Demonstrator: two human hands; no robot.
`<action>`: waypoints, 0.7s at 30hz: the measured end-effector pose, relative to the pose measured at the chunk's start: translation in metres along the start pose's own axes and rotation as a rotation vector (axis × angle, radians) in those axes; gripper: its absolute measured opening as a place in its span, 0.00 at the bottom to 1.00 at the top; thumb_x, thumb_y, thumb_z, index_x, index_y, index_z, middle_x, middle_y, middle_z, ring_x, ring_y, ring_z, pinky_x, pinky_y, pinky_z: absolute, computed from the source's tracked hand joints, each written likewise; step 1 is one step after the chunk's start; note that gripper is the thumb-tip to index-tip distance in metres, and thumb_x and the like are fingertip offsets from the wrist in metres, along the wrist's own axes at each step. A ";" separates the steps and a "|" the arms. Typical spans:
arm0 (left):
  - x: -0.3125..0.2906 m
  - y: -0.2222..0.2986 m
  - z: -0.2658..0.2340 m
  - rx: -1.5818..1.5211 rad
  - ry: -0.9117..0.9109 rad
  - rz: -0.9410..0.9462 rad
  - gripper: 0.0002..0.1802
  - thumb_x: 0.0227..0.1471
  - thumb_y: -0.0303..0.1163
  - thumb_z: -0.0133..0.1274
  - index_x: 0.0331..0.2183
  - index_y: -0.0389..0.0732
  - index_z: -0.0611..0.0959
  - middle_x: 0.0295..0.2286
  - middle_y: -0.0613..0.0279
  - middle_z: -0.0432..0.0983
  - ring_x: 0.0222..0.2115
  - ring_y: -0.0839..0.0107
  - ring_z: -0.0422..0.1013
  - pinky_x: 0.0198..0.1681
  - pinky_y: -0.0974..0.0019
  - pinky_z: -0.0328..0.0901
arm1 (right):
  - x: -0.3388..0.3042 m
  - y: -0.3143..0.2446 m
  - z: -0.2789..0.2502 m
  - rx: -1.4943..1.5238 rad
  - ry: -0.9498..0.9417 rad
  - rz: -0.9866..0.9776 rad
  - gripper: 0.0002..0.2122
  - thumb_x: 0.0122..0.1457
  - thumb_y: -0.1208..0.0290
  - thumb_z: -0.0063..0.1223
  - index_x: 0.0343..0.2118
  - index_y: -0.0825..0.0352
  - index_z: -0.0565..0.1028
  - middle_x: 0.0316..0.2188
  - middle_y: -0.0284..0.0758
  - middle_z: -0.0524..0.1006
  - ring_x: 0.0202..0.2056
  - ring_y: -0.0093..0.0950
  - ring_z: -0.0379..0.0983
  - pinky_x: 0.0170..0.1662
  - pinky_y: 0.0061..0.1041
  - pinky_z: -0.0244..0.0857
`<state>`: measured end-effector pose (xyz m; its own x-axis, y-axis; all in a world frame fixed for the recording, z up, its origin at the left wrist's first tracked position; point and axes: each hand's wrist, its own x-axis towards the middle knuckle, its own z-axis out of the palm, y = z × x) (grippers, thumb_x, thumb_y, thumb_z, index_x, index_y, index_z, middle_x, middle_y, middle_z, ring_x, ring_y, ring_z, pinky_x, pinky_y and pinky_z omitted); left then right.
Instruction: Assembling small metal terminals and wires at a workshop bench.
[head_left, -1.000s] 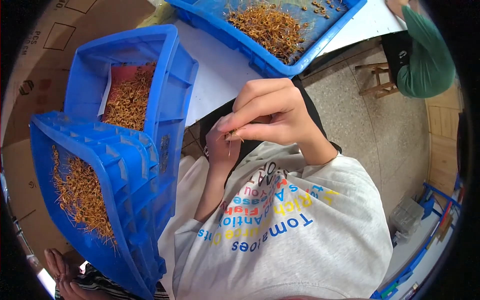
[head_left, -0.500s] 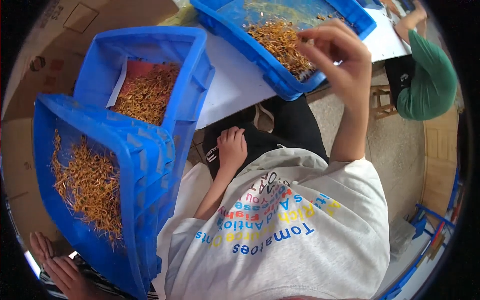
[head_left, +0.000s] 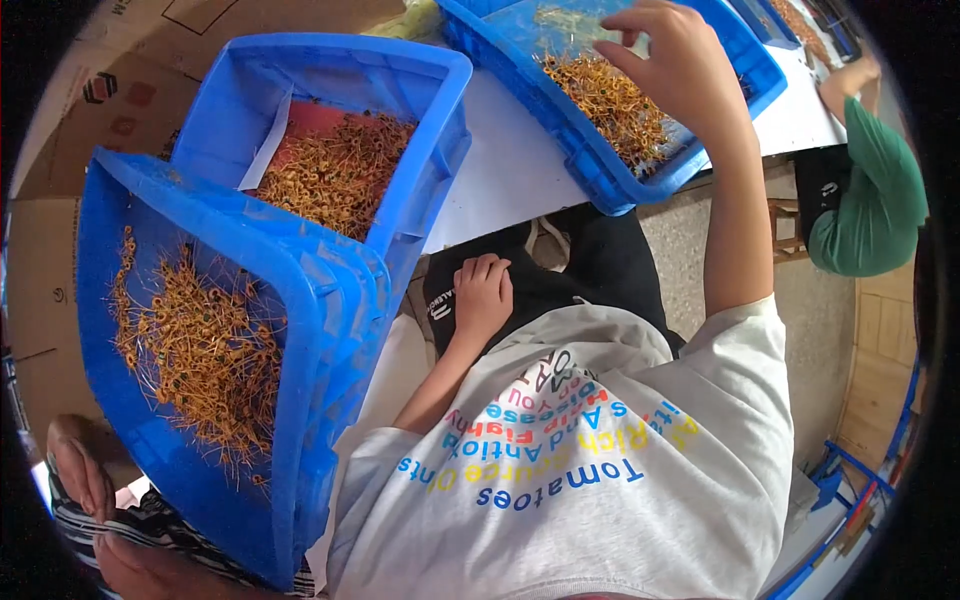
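My right hand (head_left: 678,62) is raised over a blue tray (head_left: 590,165) on the white table, its thumb and forefinger curved and apart. I see nothing between them. Below it in the tray lies a heap of small copper-orange, ring-shaped parts (head_left: 610,105) with thin wire ends. My left hand (head_left: 484,292) rests on my dark-trousered lap, fingers loosely extended, holding nothing. To its left stands a deep blue bin (head_left: 425,150); similar wired parts (head_left: 325,170) lie on a red base inside it. Nearer, a tilted blue bin (head_left: 180,440) holds another pile of wired parts (head_left: 215,345).
Cardboard boxes (head_left: 50,240) line the left side. At the lower left, another person's hands (head_left: 85,475) rest near striped cloth. A person in a green top (head_left: 875,200) sits at the far right by the white table (head_left: 505,150). Blue metal racking (head_left: 850,500) stands at the lower right.
My right hand has lifted farther up over the tray, and its fingertips, close together around something small before, are now apart. The whole view has shifted slightly. My left hand stays on my lap.
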<state>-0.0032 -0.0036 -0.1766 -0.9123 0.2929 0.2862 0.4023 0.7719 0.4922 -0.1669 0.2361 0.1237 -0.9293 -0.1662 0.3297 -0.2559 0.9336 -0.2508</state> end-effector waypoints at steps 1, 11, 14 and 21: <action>0.000 0.000 0.000 0.001 0.003 0.002 0.09 0.49 0.27 0.53 0.36 0.43 0.81 0.38 0.64 0.74 0.38 0.61 0.68 0.41 0.59 0.61 | 0.003 -0.014 -0.003 0.047 0.018 -0.043 0.09 0.50 0.75 0.61 0.34 0.73 0.82 0.30 0.41 0.80 0.31 0.34 0.75 0.39 0.29 0.71; -0.001 -0.003 0.004 -0.010 0.028 -0.026 0.09 0.49 0.26 0.53 0.36 0.43 0.81 0.37 0.64 0.74 0.38 0.61 0.68 0.42 0.59 0.61 | 0.053 -0.147 0.031 0.129 -0.227 -0.776 0.07 0.49 0.79 0.61 0.32 0.66 0.83 0.25 0.32 0.80 0.23 0.29 0.71 0.25 0.24 0.67; -0.001 -0.002 0.002 -0.014 0.015 -0.032 0.09 0.48 0.26 0.53 0.36 0.44 0.81 0.38 0.64 0.75 0.38 0.61 0.68 0.42 0.59 0.61 | 0.070 -0.160 0.052 0.035 -0.320 -0.809 0.07 0.48 0.78 0.60 0.31 0.66 0.83 0.27 0.34 0.81 0.25 0.33 0.74 0.28 0.29 0.70; -0.013 -0.007 -0.005 -0.007 0.057 -0.046 0.10 0.46 0.26 0.54 0.35 0.43 0.81 0.37 0.64 0.75 0.37 0.61 0.69 0.42 0.60 0.62 | 0.093 -0.182 0.110 -0.028 -0.607 -0.799 0.06 0.48 0.77 0.59 0.30 0.66 0.82 0.29 0.38 0.82 0.28 0.40 0.76 0.34 0.37 0.74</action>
<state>0.0063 -0.0157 -0.1792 -0.9239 0.2248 0.3097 0.3612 0.7795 0.5117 -0.2360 0.0156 0.0998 -0.4681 -0.8740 -0.1301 -0.8650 0.4833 -0.1347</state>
